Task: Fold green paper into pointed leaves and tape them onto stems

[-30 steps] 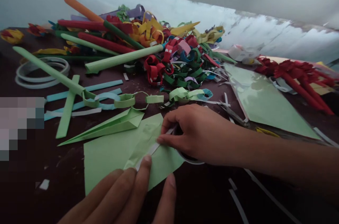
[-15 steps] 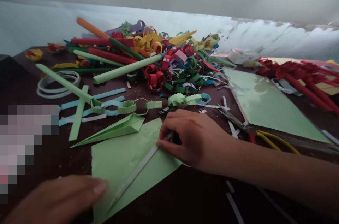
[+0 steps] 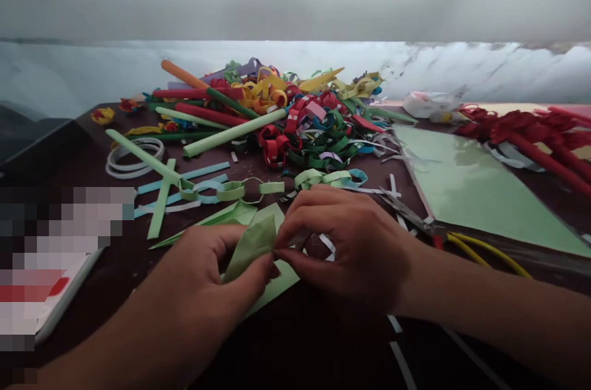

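Head view: no longer pressing flat, now pinching the green paper (image 3: 252,242) up between left hand (image 3: 207,279) and right hand (image 3: 351,242), both clamped on it, fingertips meeting, fold lifting off the dark table (image 3: 323,341).

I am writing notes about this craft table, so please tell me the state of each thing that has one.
left hand, pinching the green paper
green paper, partly folded, corner lifted
right hand, pinching the same paper
paper chain, links closed, lying flat
scissors, lying down, blades apparently shut
large green sheet, flat, unfolded
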